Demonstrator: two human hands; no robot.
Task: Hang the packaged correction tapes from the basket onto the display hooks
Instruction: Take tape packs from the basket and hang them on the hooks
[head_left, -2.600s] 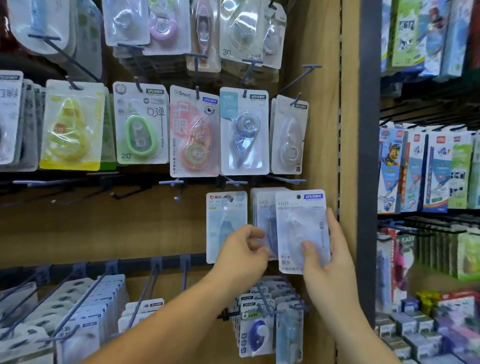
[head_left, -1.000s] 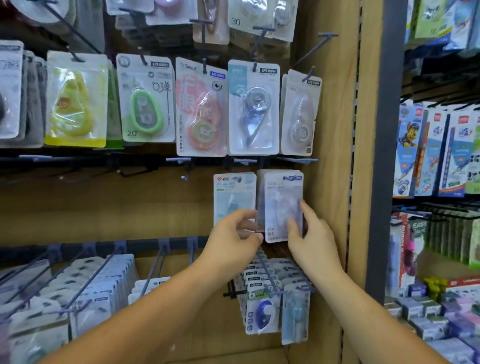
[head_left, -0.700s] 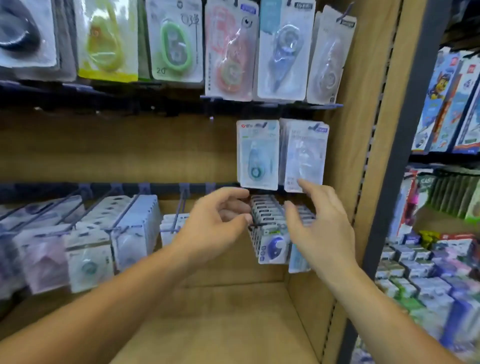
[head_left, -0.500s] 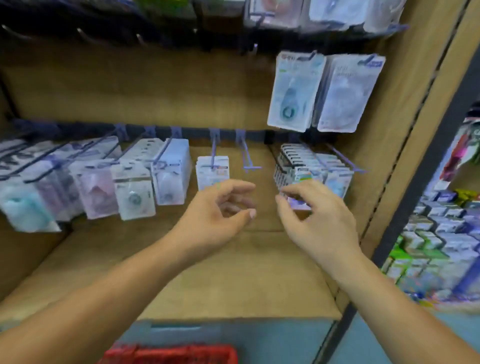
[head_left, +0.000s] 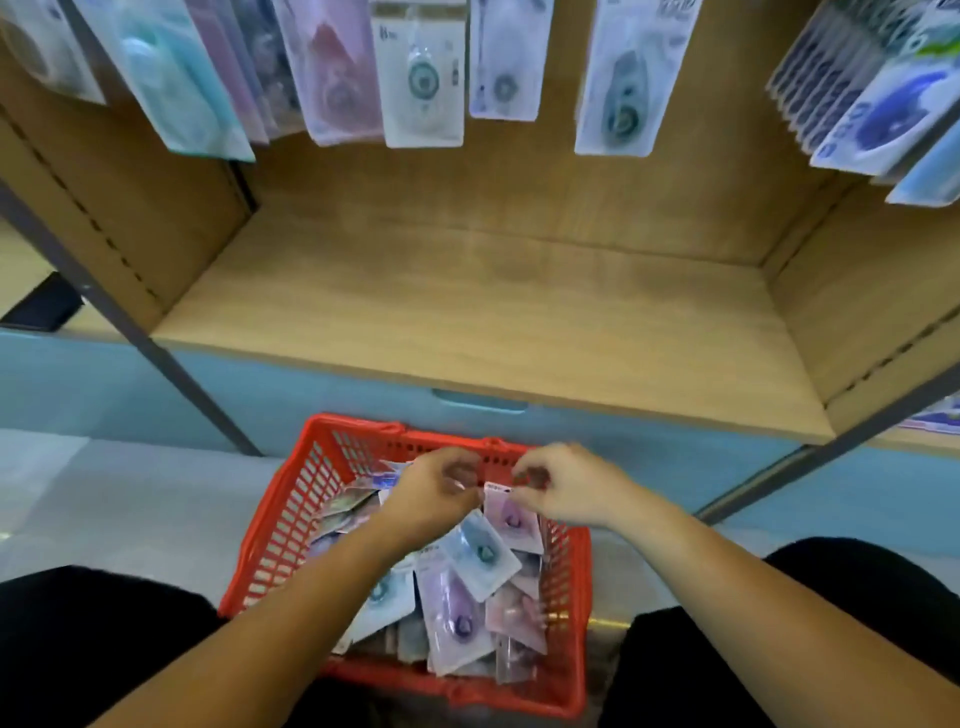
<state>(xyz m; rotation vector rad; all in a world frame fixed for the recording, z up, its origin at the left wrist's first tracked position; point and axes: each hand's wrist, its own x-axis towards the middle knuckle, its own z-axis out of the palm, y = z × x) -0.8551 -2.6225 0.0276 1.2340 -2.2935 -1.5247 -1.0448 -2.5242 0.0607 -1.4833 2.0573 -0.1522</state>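
Observation:
A red plastic basket (head_left: 289, 525) stands on the floor below me, filled with several packaged correction tapes (head_left: 455, 613) in pale blue, lilac and pink. Both my hands are over its far end. My right hand (head_left: 563, 488) pinches the top edge of a pale pink package (head_left: 513, 519) that stands tilted up out of the pile. My left hand (head_left: 434, 493) has its fingers curled at that package's top left corner and holds it too. The display hooks are out of view; only packages hanging from them (head_left: 423, 78) show along the top.
A bare wooden shelf floor (head_left: 493, 322) lies beyond the basket, with a light blue base panel (head_left: 623, 441) under it. Dark metal uprights (head_left: 156, 358) flank the bay. My knees in black (head_left: 78, 649) sit either side of the basket.
My view has swung down from the display wall to the floor. Both hands left the hung packages, dropped into the red basket and took hold of a pink package.

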